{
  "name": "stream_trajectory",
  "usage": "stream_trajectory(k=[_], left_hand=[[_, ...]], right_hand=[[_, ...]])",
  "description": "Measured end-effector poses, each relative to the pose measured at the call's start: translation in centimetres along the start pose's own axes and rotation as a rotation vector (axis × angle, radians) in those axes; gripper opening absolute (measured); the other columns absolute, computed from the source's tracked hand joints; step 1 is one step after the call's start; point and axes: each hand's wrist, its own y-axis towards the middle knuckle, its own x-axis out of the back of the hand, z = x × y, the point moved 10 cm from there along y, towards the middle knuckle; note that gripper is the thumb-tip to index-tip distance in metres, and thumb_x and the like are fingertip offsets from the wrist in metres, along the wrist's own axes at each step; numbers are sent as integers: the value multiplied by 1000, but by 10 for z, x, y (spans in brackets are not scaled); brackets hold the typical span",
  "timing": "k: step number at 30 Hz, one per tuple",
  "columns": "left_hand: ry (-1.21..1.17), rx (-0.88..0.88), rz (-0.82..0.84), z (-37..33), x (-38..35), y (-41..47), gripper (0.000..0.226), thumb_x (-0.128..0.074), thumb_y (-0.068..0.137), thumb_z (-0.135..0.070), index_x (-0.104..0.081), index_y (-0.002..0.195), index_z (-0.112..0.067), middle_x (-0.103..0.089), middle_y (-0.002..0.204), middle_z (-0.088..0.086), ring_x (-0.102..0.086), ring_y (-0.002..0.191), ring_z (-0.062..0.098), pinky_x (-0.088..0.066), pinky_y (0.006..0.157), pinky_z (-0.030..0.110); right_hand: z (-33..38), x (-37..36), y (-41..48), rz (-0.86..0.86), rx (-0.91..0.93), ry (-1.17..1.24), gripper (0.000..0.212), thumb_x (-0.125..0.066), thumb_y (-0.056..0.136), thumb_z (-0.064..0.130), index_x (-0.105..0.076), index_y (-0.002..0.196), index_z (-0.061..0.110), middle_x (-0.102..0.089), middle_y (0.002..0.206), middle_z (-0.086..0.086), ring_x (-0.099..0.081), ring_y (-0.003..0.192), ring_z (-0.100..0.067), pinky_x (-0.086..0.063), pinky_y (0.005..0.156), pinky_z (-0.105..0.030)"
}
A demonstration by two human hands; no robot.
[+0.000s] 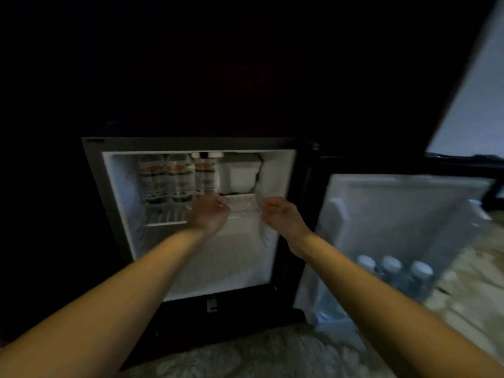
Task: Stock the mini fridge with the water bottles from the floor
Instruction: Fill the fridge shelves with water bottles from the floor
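Note:
The mini fridge (120, 192) stands open, its white inside lit. Three water bottles (178, 178) with red and dark labels stand upright on the upper wire shelf (163, 215), at its left and middle. My left hand (211, 214) hovers just in front of the rightmost of them, fingers loosely curled, holding nothing. My right hand (282, 214) hangs at the same height near the fridge's right wall, also loosely curled and empty. Three more bottles (392, 271) with white caps stand in the lower rack of the open door (395, 214).
A small white freezer box (241, 175) fills the upper right of the fridge. The door swings out to the right. Light patterned carpet (245, 350) covers the floor in front. Dark cabinet fronts surround the fridge. The picture is blurred.

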Motion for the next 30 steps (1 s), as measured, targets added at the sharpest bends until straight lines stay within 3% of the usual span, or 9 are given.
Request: stream_trajectory(k=[2,4,5,9,14,16,21,26,30], left_hand=[[-126,16,99,-27,-24,-34,22,-45,92,-5,-53,73,-12,-61,80,18,-64,63,23,-52,57,28],[-243,26,239,-55,-59,-75,33,-37,94,0,-42,65,-15,-49,64,8,-50,33,4,-37,35,13],[-276,17,275,-66,-71,-90,34,-35,94,0,-41,64,-15,-47,62,6,-45,26,0,-33,31,10],[-287,-83,450,-111,-132,-168,30,-38,93,-5,-46,68,-18,-53,67,3,-52,47,8,-42,39,11],[-266,-179,724,-164,-224,-296,33,-40,92,-1,-46,62,-16,-50,63,6,-47,31,3,-37,38,12],[-216,-205,826,-172,-255,-347,32,-40,91,-1,-45,63,-16,-50,63,4,-48,36,5,-37,41,13],[-133,-230,1063,-159,-331,-484,29,-42,91,-8,-47,64,-18,-51,65,2,-49,53,13,-39,49,19],[-30,-164,1247,-112,-387,-595,34,-41,92,-4,-42,60,-17,-44,60,3,-42,45,11,-31,43,14],[93,-220,1356,-71,-405,-663,33,-43,92,-8,-43,60,-18,-46,60,3,-47,38,6,-35,43,14]], right_hand=[[5,44,-44,-121,4,53,21,-49,85,-6,-64,96,3,-59,88,-12,-57,84,-24,-47,71,-23],[-1,90,-98,-209,-29,144,25,-44,88,-4,-59,76,12,-59,77,-8,-61,74,-21,-52,65,-16],[-2,104,-119,-214,-30,185,28,-42,89,-3,-56,73,14,-56,73,-5,-60,68,-16,-50,58,-11],[-27,183,-217,-414,-69,332,29,-40,90,-3,-54,70,11,-55,70,-4,-60,45,-3,-47,48,-10],[-81,271,-354,-686,-146,415,25,-42,90,1,-56,72,12,-57,71,-6,-61,50,-7,-48,52,-14],[-108,295,-406,-790,-196,435,22,-47,88,3,-57,71,12,-57,66,-5,-60,46,-5,-48,49,-14],[-193,329,-538,-1023,-386,478,23,-45,88,1,-54,69,11,-56,53,-2,-54,46,-8,-43,46,-14],[-272,332,-642,-1163,-539,494,26,-45,87,-1,-55,68,11,-52,61,-5,-50,51,-11,-42,47,-16],[-316,337,-718,-1262,-659,298,24,-45,89,2,-58,72,11,-55,66,-3,-54,66,-17,-45,57,-22]])
